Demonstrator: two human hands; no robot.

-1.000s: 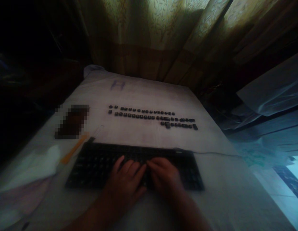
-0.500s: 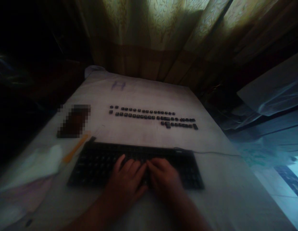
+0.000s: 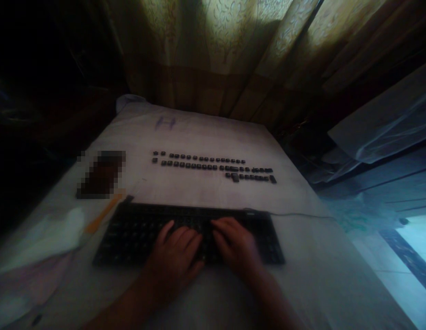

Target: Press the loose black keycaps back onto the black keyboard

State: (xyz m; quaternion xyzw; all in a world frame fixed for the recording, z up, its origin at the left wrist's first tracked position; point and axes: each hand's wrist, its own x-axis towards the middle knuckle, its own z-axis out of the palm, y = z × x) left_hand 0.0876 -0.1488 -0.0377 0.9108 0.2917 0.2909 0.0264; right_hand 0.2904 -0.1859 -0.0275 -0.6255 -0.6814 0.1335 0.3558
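A black keyboard (image 3: 130, 233) lies on the light-covered table (image 3: 195, 190). My left hand (image 3: 177, 254) rests over its middle, fingers spread and lying on the keys. To its right, my right hand (image 3: 237, 243) is on the keyboard too, its fingers bent and close together near the upper keys; whether anything small is between them is hidden. Beyond the keyboard, loose black keycaps (image 3: 194, 165) stand in rows, with a shorter row (image 3: 256, 177) at the right.
Left of the keyboard are an orange strip-like tool (image 3: 103, 214), a dark pixelated object (image 3: 102, 174) and a crumpled white and pink cloth (image 3: 44, 247). A cable (image 3: 298, 214) runs right from the keyboard. Patterned curtains (image 3: 226, 41) hang behind the table.
The right hand has moved slightly away from the left, opening a gap between their fingertips. The whole view has shifted a little, with the table items appearing farther left.
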